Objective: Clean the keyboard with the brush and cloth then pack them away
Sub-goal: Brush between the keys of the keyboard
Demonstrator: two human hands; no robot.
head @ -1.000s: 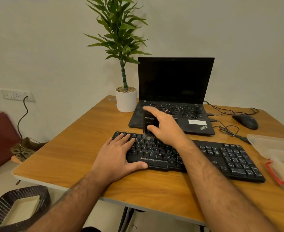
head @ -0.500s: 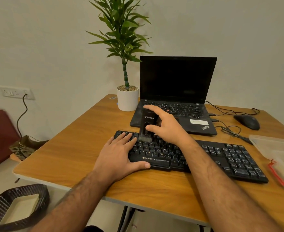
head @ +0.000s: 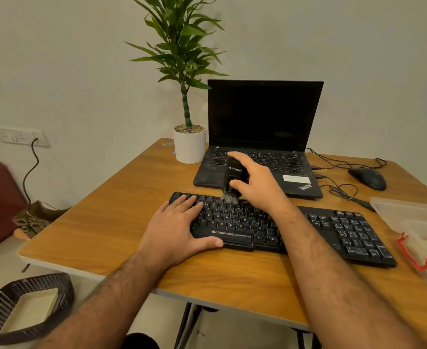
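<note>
We saw the right hand (head: pixel 255 182) gripping the black brush (head: pixel 232 181), bristles down on the top rows of the keyboard (head: pixel 333 230). The left hand (head: pixel 179 227) lay spread flat on the keyboard's left end, thumb along its front edge, on the counter (head: pixel 106 222).

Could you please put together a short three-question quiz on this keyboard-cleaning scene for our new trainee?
1. True or false: the left hand lies flat on the keyboard.
2. Which hand has its grip on the brush? A) left B) right C) neither
3. Fill in: the brush bristles meet the keyboard's ____ row of keys.

Key:
1. True.
2. B, the right hand.
3. Top (far) row, just in front of the laptop.
</note>
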